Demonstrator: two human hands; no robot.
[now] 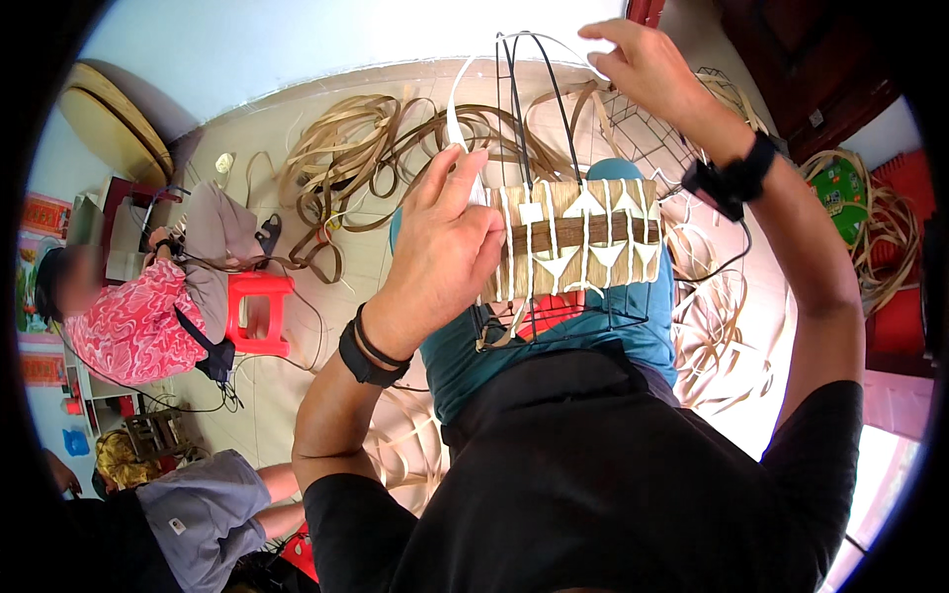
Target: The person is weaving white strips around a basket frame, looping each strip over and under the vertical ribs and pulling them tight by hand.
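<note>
Apparently lacing the white strip [453, 114] along the wire-framed basket [578, 235] on the lap [455, 366], pinching narrowly on the strip at the basket's left edge with the left hand [440, 232], holding the right hand [647, 74] up far right, grip impossible to judge, next probably needing a taut pull.

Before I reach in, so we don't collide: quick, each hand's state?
Left hand: partly curled at the woven basket, white strip by its fingers; grip unclear.
Right hand: raised, two digits apart; hold on the strip unclear.

Bright, glare lower right, bent edges
</note>
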